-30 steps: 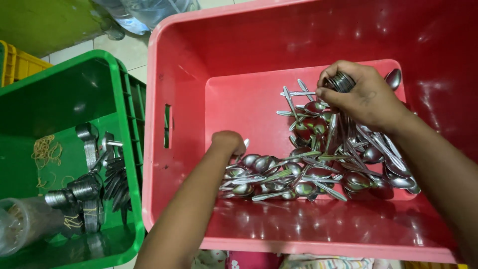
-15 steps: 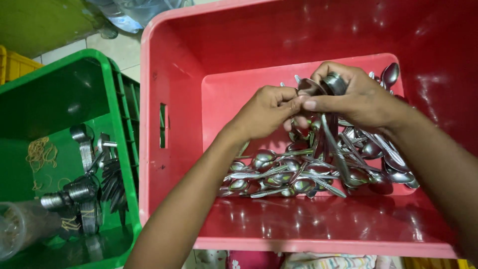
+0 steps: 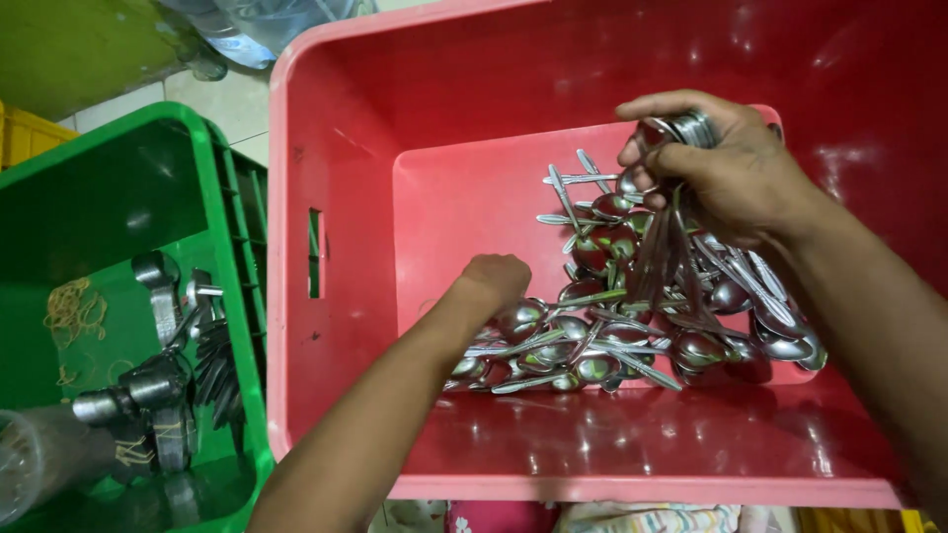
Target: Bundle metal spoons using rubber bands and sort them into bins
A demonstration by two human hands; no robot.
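A red plastic crate (image 3: 336, 296) holds a heap of loose steel spoons (image 3: 592, 341) on its floor. My right hand (image 3: 726, 173) hovers over the heap, gripping a bunch of spoons (image 3: 676, 237) by the bowl ends with the handles hanging down. My left hand (image 3: 494, 279) reaches down to the left side of the heap, fingers curled onto the spoons there. Whether it has hold of one is hidden by the hand itself.
A green crate (image 3: 118, 296) stands to the left with bundled steel cutlery (image 3: 168, 395), several rubber bands (image 3: 69, 311) and a clear plastic container (image 3: 39, 459). A yellow crate edge (image 3: 25, 133) and tiled floor (image 3: 217, 104) lie beyond. Patterned cloth (image 3: 632, 518) shows below the red crate.
My left hand went up to the bunch in my right hand, then dropped back down to the left side of the heap. My right hand kept its bunch and stayed up.
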